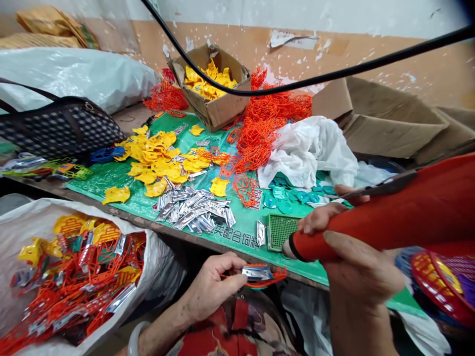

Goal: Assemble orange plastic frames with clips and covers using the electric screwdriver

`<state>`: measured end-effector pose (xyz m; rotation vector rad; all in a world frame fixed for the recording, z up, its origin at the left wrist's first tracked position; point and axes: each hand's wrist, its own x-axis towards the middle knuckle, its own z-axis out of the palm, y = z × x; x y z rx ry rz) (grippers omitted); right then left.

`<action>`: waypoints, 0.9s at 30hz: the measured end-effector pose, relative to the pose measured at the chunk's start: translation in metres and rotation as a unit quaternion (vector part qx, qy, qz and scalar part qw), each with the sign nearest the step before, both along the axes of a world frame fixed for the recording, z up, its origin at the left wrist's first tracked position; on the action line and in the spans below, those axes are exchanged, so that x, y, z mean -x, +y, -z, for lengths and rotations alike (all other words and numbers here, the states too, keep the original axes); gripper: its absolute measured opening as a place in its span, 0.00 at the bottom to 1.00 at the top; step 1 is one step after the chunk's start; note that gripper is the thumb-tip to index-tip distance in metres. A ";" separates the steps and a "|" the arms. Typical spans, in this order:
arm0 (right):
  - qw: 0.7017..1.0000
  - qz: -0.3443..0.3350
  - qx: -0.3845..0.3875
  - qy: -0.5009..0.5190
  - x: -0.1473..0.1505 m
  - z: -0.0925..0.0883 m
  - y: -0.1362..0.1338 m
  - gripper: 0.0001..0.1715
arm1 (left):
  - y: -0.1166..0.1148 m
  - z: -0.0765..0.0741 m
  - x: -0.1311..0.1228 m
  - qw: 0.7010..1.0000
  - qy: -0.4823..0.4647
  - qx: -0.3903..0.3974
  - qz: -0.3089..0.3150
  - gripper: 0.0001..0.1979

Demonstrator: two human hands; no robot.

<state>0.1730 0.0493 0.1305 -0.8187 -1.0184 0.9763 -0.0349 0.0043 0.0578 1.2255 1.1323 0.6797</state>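
My left hand [213,287] is below the table's front edge and pinches an orange plastic lattice piece [272,278] with a silver foil piece [257,272] laid on it. My right hand [356,272] is wrapped around a thick red tool handle [389,217]. The handle's black-ringed tip [291,248] points left, just above the held piece and beside a small green grid pad [281,230]. A pile of silver foil pieces [193,210] lies on the green mat [122,175] ahead of my left hand.
On the mat lie yellow plastic pieces [156,160], tangled orange lattices [263,128], teal pieces [293,194] and a crumpled white bag [311,148]. A cardboard box [217,106] holds more yellow pieces. A white sack [29,217] of mixed parts is lower left. A checkered handbag [59,129] sits left, and a black cable [334,74] hangs across.
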 end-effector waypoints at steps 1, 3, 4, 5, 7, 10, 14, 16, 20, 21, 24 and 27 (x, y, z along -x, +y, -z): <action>1.000 0.004 0.000 0.000 -0.001 0.000 0.001 0.18 | 0.000 0.000 0.000 1.000 0.002 0.005 0.002 0.09; 1.000 0.009 0.000 0.001 -0.002 0.002 0.003 0.18 | 0.000 -0.002 0.001 1.000 0.003 0.016 0.003 0.09; 1.000 0.012 0.002 0.002 -0.002 0.002 0.004 0.18 | 0.000 -0.003 0.000 1.000 0.006 0.015 0.003 0.09; 1.000 0.016 0.005 0.001 -0.003 0.003 0.005 0.18 | 0.000 -0.004 0.000 1.000 0.012 0.006 0.004 0.08; 1.000 0.023 0.011 0.000 -0.003 0.003 0.006 0.20 | 0.000 -0.008 0.000 0.999 0.031 -0.033 0.009 0.07; 0.999 0.034 0.017 0.001 -0.003 0.003 0.006 0.22 | -0.001 -0.013 0.002 0.989 0.060 -0.127 0.035 0.06; 0.999 0.046 0.016 0.017 -0.003 0.001 0.006 0.24 | -0.003 -0.016 0.007 0.939 0.092 -0.320 0.085 0.05; 0.998 0.061 0.010 0.025 -0.003 0.000 0.008 0.26 | -0.004 -0.017 0.008 0.896 0.128 -0.416 0.085 0.07; 0.998 0.069 0.005 0.016 -0.005 0.002 0.010 0.24 | -0.004 -0.017 0.006 0.812 0.216 -0.538 0.062 0.09; 0.998 0.067 0.007 0.014 -0.005 0.003 0.009 0.24 | -0.003 -0.017 0.006 0.796 0.232 -0.556 0.057 0.09; 0.997 0.070 0.016 0.013 -0.006 0.004 0.008 0.26 | -0.003 -0.013 0.006 0.757 0.258 -0.599 0.043 0.07; 0.996 0.084 0.025 0.013 -0.006 0.003 0.007 0.27 | -0.004 -0.011 0.008 0.734 0.261 -0.624 0.058 0.07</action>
